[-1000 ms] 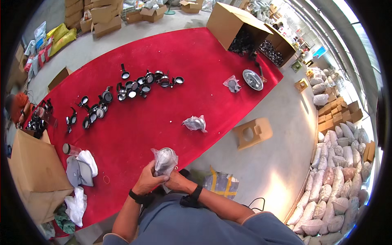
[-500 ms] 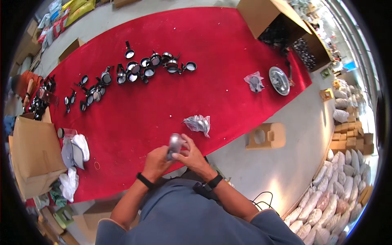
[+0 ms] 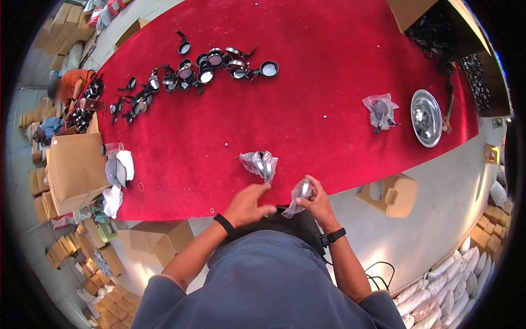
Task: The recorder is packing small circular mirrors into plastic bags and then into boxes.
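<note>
Fingers of our right hand (image 3: 316, 204) are closed around a small clear plastic bag (image 3: 299, 194) with something dark inside, held just above the near edge of the red carpet (image 3: 307, 82). Our left hand (image 3: 247, 204) hangs beside it, fingers loosely curled, gripping nothing, not touching the bag. Just beyond lies a second crumpled bagged piece (image 3: 262, 164) on the carpet. Farther right we note a third bagged piece (image 3: 381, 111) near a round metal tray (image 3: 426, 117). Black small pans (image 3: 219, 66) cluster far across. A tan plastic stool (image 3: 390, 194) stands on the floor, right.
</note>
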Available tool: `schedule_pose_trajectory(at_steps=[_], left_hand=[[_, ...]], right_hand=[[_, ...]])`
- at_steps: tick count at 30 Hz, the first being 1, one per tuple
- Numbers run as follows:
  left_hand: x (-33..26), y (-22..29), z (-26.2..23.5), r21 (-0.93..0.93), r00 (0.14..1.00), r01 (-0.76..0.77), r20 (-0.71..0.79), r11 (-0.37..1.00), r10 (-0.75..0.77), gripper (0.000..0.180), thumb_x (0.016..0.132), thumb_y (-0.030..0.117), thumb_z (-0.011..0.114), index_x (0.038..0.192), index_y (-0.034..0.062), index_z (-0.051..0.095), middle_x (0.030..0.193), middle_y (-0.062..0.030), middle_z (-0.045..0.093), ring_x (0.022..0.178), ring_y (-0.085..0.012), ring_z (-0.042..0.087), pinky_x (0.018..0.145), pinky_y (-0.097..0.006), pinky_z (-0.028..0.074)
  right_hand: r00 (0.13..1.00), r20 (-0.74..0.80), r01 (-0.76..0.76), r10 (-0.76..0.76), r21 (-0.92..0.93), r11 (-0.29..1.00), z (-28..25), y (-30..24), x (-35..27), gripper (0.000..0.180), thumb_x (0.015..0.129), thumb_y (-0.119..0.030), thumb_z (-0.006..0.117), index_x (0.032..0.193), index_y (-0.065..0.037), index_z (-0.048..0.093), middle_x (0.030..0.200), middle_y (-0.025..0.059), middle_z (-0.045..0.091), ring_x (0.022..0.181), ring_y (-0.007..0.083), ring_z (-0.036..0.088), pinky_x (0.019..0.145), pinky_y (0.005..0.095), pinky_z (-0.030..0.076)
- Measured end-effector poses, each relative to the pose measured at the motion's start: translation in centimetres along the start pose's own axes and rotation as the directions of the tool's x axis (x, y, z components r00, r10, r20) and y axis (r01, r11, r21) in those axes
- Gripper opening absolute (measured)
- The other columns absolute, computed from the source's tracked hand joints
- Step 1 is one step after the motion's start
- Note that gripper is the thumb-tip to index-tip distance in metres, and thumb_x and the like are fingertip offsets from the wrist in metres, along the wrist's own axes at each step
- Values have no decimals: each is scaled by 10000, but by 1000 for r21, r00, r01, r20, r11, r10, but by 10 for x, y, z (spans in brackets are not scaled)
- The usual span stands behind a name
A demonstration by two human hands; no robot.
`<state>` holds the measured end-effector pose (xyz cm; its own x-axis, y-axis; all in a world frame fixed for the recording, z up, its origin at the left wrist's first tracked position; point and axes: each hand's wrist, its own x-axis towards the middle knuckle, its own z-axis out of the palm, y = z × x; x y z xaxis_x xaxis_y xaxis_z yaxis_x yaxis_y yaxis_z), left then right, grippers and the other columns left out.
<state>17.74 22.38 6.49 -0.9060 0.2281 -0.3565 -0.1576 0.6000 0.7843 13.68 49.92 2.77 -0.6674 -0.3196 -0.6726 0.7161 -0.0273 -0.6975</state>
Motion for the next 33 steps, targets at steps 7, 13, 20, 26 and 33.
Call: schedule_pose_trajectory(at_steps=[7, 13, 20, 26, 33], left_hand=[[42, -40, -31, 208, 891, 325, -396, 923, -224, 480, 852, 118, 804, 1295, 15, 649, 1188, -207, 701, 1171, -370, 667, 999, -499, 531], [79, -62, -28, 636, 896, -37, -320, 771, 307, 426, 819, 19, 721, 1241, 30, 668, 1192, -210, 699, 1180, -411, 639, 1029, -491, 517], [83, -107, -11, 474, 970, 97, -241, 875, 23, 264, 875, -5, 594, 1095, 72, 718, 1038, -162, 690, 1037, -395, 657, 918, -499, 547], [81, -106, -10, 446, 973, -18, -198, 895, 119, 217, 891, 25, 595, 1059, 80, 721, 999, -153, 678, 977, -381, 670, 866, -496, 556], [95, -77, -1, 553, 994, -63, -44, 831, 105, 205, 889, 34, 617, 1070, 79, 702, 993, -145, 670, 986, -368, 673, 858, -485, 556]], right_hand=[[990, 98, -105, 106, -18, 994, -25, -26, 23, 844, 844, 38, 793, 1592, -99, 427, 1353, 140, 636, 1120, 235, 686, 945, 394, 581], [984, 162, -35, 78, -252, 967, -28, -33, 42, 872, 862, -3, 806, 1624, -96, 394, 1286, 112, 666, 1090, 197, 667, 910, 369, 566], [974, 117, -169, 194, -197, 966, -36, -50, 19, 855, 856, -40, 832, 1603, -104, 422, 1305, 141, 675, 1110, 227, 680, 915, 377, 572], [981, 69, -167, 179, -150, 974, -50, -45, 9, 869, 855, -65, 842, 1610, -134, 418, 1285, 140, 686, 1058, 211, 682, 830, 350, 559], [988, 41, -144, 151, -145, 979, -57, -38, 4, 861, 855, -98, 849, 1605, -114, 426, 1277, 140, 689, 1095, 217, 675, 835, 348, 556]])
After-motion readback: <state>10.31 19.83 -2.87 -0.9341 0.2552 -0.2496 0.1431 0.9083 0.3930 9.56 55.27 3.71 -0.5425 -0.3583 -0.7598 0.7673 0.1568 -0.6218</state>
